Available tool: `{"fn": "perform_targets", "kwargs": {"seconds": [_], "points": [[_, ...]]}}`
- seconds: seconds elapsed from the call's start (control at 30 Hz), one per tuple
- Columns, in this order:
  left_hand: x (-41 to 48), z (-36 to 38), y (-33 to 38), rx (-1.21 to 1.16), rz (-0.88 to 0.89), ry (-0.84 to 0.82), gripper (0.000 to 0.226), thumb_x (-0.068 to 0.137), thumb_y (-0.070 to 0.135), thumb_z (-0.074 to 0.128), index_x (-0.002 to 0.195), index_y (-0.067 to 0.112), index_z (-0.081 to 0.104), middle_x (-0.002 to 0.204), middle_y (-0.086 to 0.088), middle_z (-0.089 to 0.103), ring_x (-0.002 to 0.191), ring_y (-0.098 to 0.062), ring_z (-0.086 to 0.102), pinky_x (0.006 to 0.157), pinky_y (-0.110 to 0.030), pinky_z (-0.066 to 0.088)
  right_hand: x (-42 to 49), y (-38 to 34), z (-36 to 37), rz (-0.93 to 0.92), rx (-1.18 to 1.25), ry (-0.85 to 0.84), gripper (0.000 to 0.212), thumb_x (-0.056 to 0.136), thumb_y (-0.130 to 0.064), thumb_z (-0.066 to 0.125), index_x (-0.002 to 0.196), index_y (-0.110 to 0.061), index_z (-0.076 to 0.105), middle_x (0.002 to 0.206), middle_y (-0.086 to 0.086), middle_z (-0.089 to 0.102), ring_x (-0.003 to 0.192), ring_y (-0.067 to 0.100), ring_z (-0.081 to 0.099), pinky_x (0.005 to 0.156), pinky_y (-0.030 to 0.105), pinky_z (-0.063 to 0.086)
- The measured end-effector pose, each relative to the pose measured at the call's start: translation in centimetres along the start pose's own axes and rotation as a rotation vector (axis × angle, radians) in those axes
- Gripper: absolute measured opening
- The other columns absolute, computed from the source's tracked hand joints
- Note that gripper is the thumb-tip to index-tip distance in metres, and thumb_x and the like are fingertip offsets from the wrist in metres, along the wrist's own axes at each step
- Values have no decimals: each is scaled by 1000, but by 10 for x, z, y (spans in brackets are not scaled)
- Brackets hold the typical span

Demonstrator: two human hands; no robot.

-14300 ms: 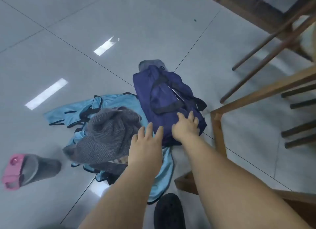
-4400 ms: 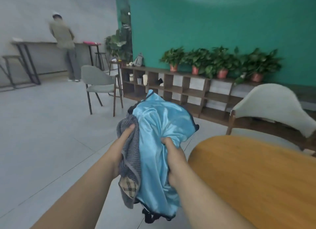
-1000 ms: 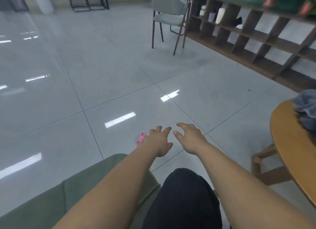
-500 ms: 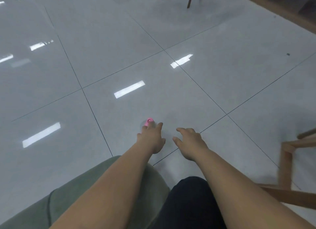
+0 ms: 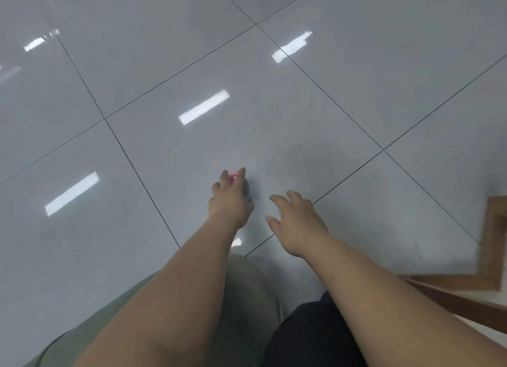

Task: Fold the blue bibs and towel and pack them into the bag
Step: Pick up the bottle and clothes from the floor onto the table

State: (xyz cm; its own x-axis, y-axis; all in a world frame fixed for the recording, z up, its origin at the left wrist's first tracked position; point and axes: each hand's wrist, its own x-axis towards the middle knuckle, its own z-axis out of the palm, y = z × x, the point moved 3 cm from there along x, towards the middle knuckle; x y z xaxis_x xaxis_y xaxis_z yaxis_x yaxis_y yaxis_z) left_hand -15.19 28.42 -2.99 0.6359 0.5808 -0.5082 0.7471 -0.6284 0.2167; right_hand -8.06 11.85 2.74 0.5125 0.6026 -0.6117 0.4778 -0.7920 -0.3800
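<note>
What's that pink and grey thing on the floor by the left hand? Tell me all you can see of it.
Little of it shows. The pink and grey thing lies on the glossy grey tiled floor, mostly hidden under the left hand. A small pink end peeks out between the fingers, and a dark grey rounded body shows beside the hand, toward the right hand. The fingers reach over it; whether they grip it cannot be told. Blur hides its material.

One wide-angle camera, worn on the head, looks steeply down and forward at the grey tiled floor (image 5: pixel 301 114), close above the left hand (image 5: pixel 230 202) and right hand (image 5: pixel 296 224)
</note>
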Motion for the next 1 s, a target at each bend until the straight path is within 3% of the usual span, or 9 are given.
{"fn": "perform_targets", "kwargs": {"seconds": [0.1,0.17,0.27,0.33,0.5,0.63,0.77,0.9,1.0], "points": [[11,10,-8,4,27,-25,83,97,40,65,160,45,12,168,-3,9,142,-37,29,93,-47,50,-2,-3,2,-14,31,12,56,108,-43,43,162,-34,29,172,3,12,154,29,19,118,46,35],[18,14,-12,24,18,-22,81,95,28,67,157,46,19,165,-5,16,131,-38,39,82,-42,51,-6,-4,6,-25,41,2,55,108,-43,43,161,-33,30,171,3,14,153,29,19,117,46,37],[21,15,-7,107,12,15,70,86,10,69,141,35,34,140,-9,35,101,-35,47,64,-38,45,-9,-3,10,-27,53,-13,54,108,-45,43,160,-33,33,171,3,16,152,30,21,116,47,38],[16,15,0,134,51,9,63,84,12,71,134,29,37,130,-9,38,92,-33,47,60,-38,42,-9,0,8,-12,49,-2,53,108,-44,44,159,-33,34,170,4,17,151,31,22,115,47,38],[-21,-1,27,3,244,79,69,78,31,76,135,36,37,128,-3,44,88,-32,56,67,-40,53,-22,15,-5,56,73,93,59,107,-32,46,161,-35,21,168,3,16,145,32,33,107,45,45],[-63,-28,41,-261,325,165,90,78,39,80,152,45,30,143,7,44,107,-28,62,79,-44,58,-49,30,-21,106,124,183,77,103,-35,58,164,-31,12,169,1,15,141,32,40,106,46,47],[-106,-72,58,-545,381,201,101,81,42,85,159,51,22,150,21,43,131,-13,53,102,-40,54,-86,36,-47,104,178,254,90,99,-41,65,166,-29,5,173,-2,10,148,30,34,113,46,43],[-150,-132,95,-627,489,238,100,80,47,84,159,51,23,145,24,49,135,-13,49,108,-43,50,-130,31,-87,40,205,400,93,97,-43,69,166,-28,9,172,-6,14,149,25,31,112,42,43],[-182,-171,129,-656,593,283,90,86,50,81,160,45,30,137,41,48,133,-4,49,108,-31,47,-163,27,-117,-54,268,505,88,94,-49,69,164,-31,18,165,-11,29,143,20,38,106,40,48]]}}
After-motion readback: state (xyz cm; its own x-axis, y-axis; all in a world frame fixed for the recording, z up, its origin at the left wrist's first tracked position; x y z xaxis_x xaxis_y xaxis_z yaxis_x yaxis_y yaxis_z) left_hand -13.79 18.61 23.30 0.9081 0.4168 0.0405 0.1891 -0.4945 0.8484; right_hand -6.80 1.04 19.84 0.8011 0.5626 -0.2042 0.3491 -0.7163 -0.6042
